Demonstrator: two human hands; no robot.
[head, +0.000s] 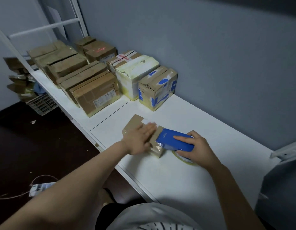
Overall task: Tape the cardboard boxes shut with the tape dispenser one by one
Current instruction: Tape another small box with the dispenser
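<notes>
Flat brown cardboard box [135,123], glossy tape across.

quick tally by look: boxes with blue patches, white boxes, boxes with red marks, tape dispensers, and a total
box with blue patches: 1
white box: 1
boxes with red marks: 2, the red-taped box and the red-printed box
blue tape dispenser: 1
total: 5

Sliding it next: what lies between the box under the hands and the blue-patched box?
Head view: only bare white table between the small box and the blue-patched box.
</notes>
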